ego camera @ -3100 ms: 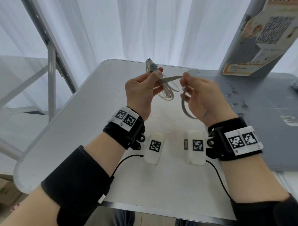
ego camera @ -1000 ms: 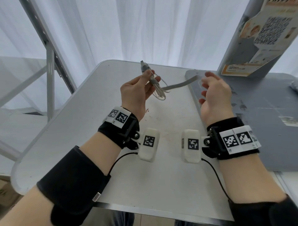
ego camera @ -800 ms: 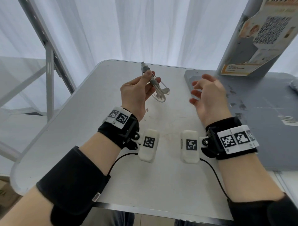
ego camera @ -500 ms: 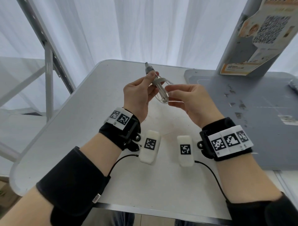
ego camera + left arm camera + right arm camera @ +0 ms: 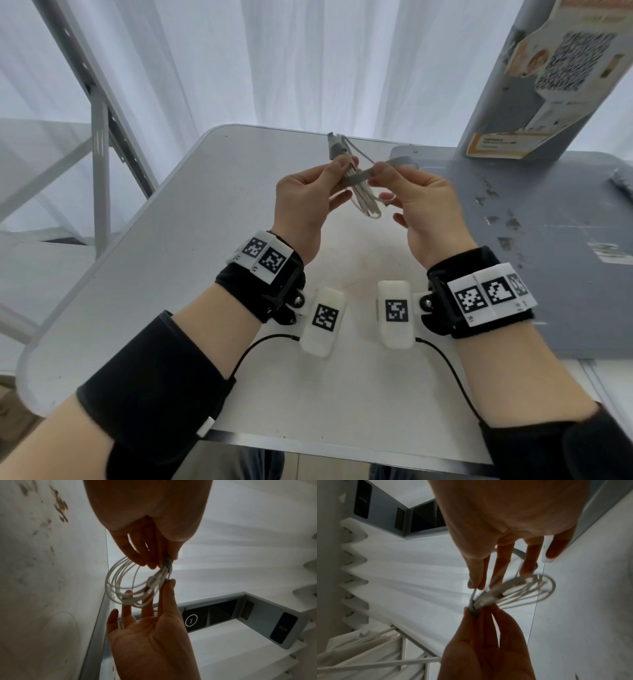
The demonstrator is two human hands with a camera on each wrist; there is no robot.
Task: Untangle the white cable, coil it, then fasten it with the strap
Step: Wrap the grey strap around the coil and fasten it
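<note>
1. Pinching the gathered side of the white cable (image 5: 363, 202) between thumb and curled fingertips, the left hand (image 5: 305, 202) holds the coil in the air above the middle of the white table (image 5: 171, 246), towards its far edge. The grey plug end sticks up past the thumb. If that pinch eases, the loops, which already fan apart in the left wrist view, would likely spring open and the coiling would need redoing.

2. The coil hangs loose below the pinch, touching nothing on the table. One loop slipping outside the band would leave a stray turn, I'd guess, and a lopsided bundle.

3. The grey strap (image 5: 363, 176) crosses the bundle just beside the left thumb, and its free tail runs off to the right. It looks wrapped only partway; I cannot tell whether any of it has gripped itself yet. Pulled at a slant, it could ride up towards the plug and slide off the loops.

4. The right hand (image 5: 424, 205) nips the strap between thumb and forefinger, its other fingers spread and relaxed beneath the coil. A tug too hard from here might drag the cable out of the left pinch; too slack, and the strap closes loose.
</note>
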